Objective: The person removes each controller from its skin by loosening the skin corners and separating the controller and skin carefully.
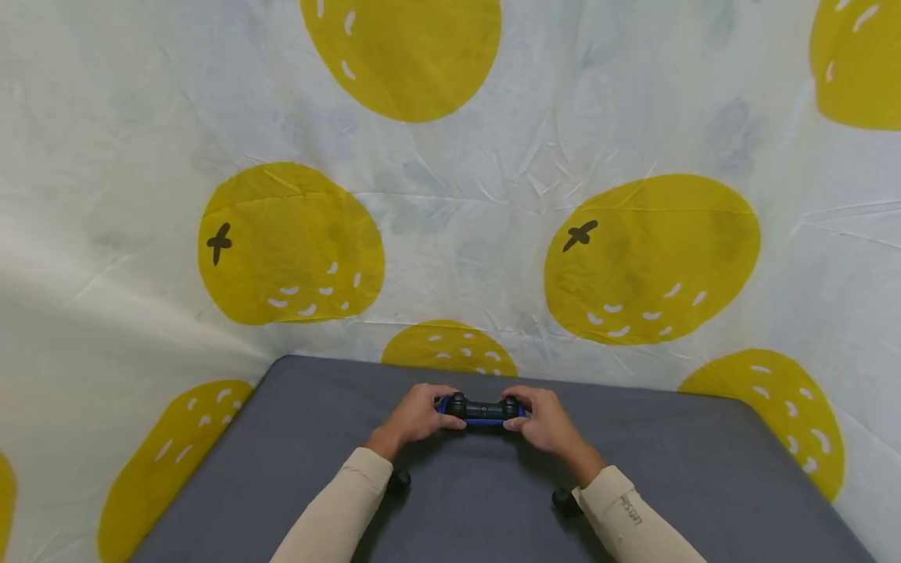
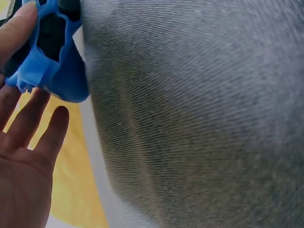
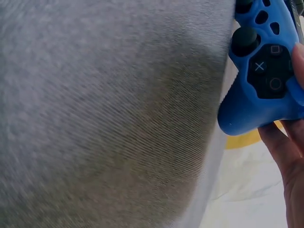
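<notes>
A black game controller (image 1: 484,410) in a blue rubbery cover is held between both hands, over the far half of the grey surface. My left hand (image 1: 417,412) grips its left end, thumb on the near side. At the right end my right hand (image 1: 547,422) pinches it between thumb and fingers. In the left wrist view the blue cover (image 2: 71,78) has a loose, folded edge near the thumb, with black shell beside it. The right wrist view shows the face buttons (image 3: 271,71) and a thumbstick (image 3: 244,40) through the cover's openings.
The grey padded surface (image 1: 310,469) lies under both forearms. Behind it hangs a white cloth (image 1: 457,258) printed with large yellow fruit. Small black devices sit at the left wrist (image 1: 399,483) and the right wrist (image 1: 565,502).
</notes>
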Demonstrator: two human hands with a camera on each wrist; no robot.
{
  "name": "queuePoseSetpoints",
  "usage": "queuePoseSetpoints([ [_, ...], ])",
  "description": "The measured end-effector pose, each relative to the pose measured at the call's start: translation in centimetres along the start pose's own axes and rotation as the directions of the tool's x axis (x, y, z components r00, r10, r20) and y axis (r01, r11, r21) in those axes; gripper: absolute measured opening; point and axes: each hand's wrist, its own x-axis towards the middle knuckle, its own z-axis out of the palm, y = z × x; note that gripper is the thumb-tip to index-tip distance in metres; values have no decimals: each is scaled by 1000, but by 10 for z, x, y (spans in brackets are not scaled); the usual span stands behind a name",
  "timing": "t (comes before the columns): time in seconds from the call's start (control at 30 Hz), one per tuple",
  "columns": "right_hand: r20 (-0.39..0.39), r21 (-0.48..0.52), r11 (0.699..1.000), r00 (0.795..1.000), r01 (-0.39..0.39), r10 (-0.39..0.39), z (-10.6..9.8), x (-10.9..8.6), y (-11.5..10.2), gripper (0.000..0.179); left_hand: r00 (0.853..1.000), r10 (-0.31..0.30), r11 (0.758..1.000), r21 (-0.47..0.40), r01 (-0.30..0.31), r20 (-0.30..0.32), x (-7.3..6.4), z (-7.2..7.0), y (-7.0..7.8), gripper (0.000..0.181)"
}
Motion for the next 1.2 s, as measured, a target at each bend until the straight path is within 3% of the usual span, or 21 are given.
queuePoseSetpoints([
  [0.3, 16, 74, 997, 1000, -18, 17, -14, -4, -10, 42, 999, 33, 999, -43, -33, -1, -4, -8, 11, 53],
  [0.6, 25, 127, 992, 999, 18, -21, -28, -9, -23, 41, 999, 40, 991, -131, -37, 24, -11, -19, 26, 51],
  [0.83, 29, 157, 987, 999, 34, -39, -38, -10, -35, 42, 999, 49, 988, -146, -49, -1, -15, -31, 37, 60],
  [1.2, -50, 191, 979, 997, 66, -57, -55, -10, -51, 43, 999, 34, 986, -165, -36, -14, -19, -51, 55, 72],
])
